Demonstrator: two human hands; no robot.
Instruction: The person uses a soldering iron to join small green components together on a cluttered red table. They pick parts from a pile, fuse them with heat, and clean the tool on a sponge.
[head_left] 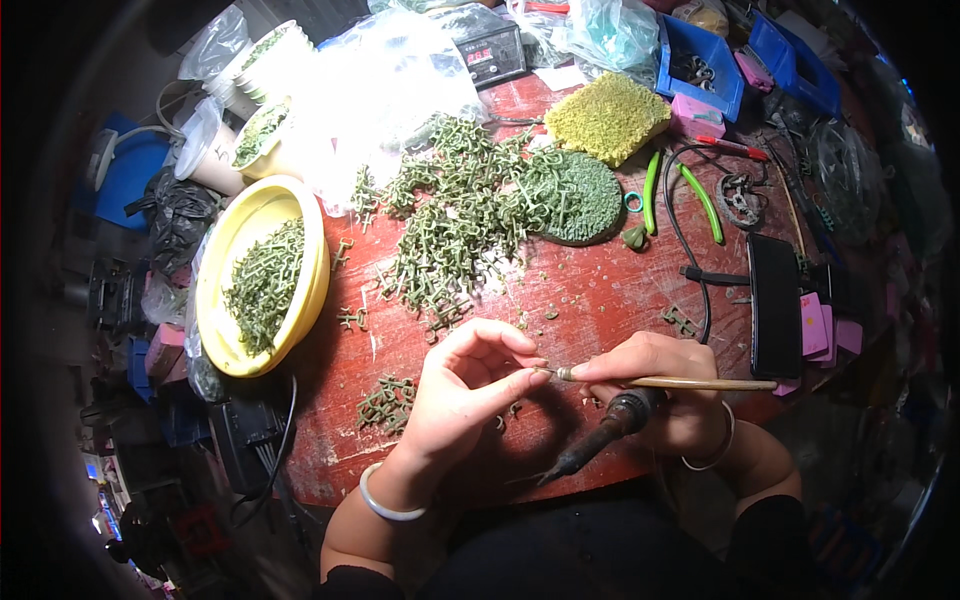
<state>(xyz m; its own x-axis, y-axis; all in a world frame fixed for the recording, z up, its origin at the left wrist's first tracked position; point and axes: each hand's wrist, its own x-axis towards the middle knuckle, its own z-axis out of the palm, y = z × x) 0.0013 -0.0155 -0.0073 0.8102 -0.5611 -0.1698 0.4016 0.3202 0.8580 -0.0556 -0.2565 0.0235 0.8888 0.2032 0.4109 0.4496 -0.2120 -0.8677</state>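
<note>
My left hand (470,400) pinches a tiny piece, too small to make out, at the metal tip of a wooden-handled tool (700,382). My right hand (660,380) grips that slim tool and also a dark heating-iron-like tool (600,440), its thin tip angled down to the lower left. Below and left of my hands lies a small pile of green branched pieces (385,405). A larger heap of them (440,240) spreads beyond my hands on the red worktop (350,460).
A yellow basin (210,290) of green pieces sits left. Behind are plastic bags (400,70), a yellow sponge (605,115), a textured green disc (590,200) and blue bins (695,70). A phone (775,310), black cable (705,320) and pink blocks (820,335) lie right.
</note>
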